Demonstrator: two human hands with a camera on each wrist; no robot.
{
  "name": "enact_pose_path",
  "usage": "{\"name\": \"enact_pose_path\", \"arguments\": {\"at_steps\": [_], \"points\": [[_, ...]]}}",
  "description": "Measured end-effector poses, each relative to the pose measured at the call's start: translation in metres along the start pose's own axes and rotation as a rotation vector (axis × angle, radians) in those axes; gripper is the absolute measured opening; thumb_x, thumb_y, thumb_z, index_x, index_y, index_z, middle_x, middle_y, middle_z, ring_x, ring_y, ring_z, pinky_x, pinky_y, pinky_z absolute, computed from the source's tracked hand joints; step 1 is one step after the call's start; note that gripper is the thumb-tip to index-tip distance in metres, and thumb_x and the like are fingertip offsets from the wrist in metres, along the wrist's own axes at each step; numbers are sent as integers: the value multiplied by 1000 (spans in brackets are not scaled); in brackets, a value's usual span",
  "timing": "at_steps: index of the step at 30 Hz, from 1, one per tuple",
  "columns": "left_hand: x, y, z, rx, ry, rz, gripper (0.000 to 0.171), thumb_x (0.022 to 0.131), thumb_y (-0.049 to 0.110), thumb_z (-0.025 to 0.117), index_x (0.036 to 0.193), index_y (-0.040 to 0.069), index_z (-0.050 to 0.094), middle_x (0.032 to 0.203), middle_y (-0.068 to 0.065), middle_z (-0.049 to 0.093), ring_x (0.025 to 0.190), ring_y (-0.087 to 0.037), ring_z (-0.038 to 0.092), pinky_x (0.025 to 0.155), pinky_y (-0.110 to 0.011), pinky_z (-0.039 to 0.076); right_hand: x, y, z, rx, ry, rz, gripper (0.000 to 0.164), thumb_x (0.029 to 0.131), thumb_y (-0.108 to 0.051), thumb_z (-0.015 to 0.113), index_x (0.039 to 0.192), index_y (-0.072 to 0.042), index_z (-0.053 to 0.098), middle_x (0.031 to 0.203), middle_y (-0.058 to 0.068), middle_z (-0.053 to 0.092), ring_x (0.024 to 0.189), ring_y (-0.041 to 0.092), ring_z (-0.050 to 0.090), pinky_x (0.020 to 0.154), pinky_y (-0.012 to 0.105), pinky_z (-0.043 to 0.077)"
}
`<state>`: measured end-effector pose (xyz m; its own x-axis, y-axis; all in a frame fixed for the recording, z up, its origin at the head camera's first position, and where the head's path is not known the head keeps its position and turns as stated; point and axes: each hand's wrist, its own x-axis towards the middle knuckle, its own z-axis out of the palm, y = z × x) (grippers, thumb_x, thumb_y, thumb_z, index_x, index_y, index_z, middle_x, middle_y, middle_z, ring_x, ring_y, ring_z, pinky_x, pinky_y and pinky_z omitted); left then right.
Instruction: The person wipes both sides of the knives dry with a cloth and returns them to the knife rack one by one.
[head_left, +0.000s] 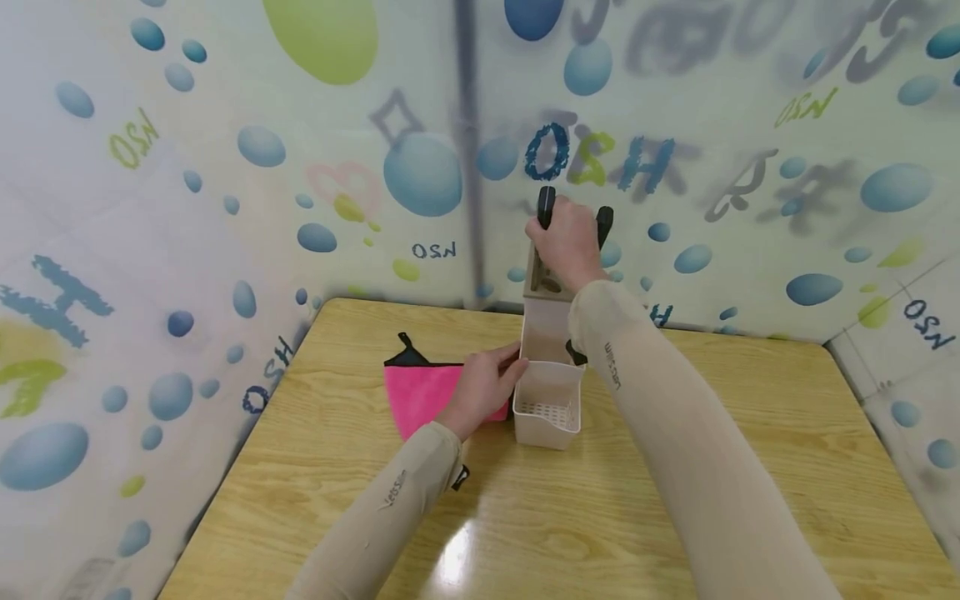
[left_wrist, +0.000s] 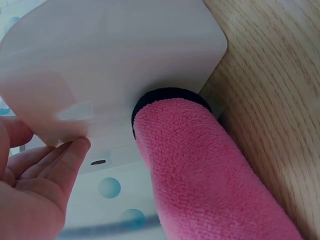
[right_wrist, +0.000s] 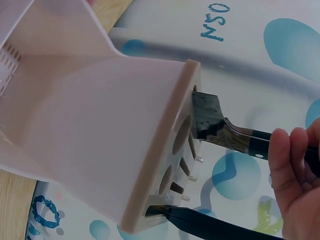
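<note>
In the head view a beige plastic knife rack (head_left: 550, 429) stands upright on the table, with a slotted top and a perforated bin at its front. My right hand (head_left: 572, 242) holds a knife by its dark handle (right_wrist: 260, 143). Part of the wide blade (right_wrist: 207, 114) shows above the top's slot; the rest is hidden inside. A second black handle (right_wrist: 200, 224) sticks out of the slot at the other end. My left hand (head_left: 483, 385) grips the rack's left edge, thumb in front and fingers behind, as the left wrist view (left_wrist: 42, 185) shows.
Left of the rack lies a pink fluffy cloth (head_left: 420, 392) with black trim and a black hanging loop (head_left: 406, 340), partly behind my left hand. The wooden table (head_left: 712, 483) ends at a wall (head_left: 750, 250) printed with blue bubbles, close behind the rack.
</note>
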<state>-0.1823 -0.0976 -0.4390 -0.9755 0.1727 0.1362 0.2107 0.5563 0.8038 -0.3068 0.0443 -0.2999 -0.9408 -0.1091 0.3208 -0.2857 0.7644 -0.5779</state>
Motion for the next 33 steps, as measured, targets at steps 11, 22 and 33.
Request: {"name": "enact_pose_path", "arguments": {"at_steps": [11, 22, 33], "points": [[1, 3, 2, 8, 4, 7, 42, 105, 19, 63, 142, 1, 60, 131, -17, 69, 114, -26, 71, 92, -38, 61, -5, 4, -7, -12, -35, 4, 25, 105, -20, 51, 91, 1, 56, 72, 12, 55, 55, 23, 53, 53, 32, 42], [1, 1, 3, 7, 7, 17, 42, 105, 18, 63, 142, -1, 60, 129, -18, 69, 112, -27, 72, 91, -39, 61, -34, 23, -24, 65, -109, 44, 36, 105, -26, 53, 123, 2, 66, 88, 19, 71, 75, 30, 70, 79, 47, 60], [1, -2, 2, -2, 5, -11, 42, 105, 20, 62, 143, 1, 60, 128, -17, 71, 110, -26, 73, 90, -39, 61, -70, 60, -51, 108, -39, -43, 27, 105, -21, 55, 111, 0, 71, 73, 16, 72, 51, 16, 64, 56, 35, 55]]}}
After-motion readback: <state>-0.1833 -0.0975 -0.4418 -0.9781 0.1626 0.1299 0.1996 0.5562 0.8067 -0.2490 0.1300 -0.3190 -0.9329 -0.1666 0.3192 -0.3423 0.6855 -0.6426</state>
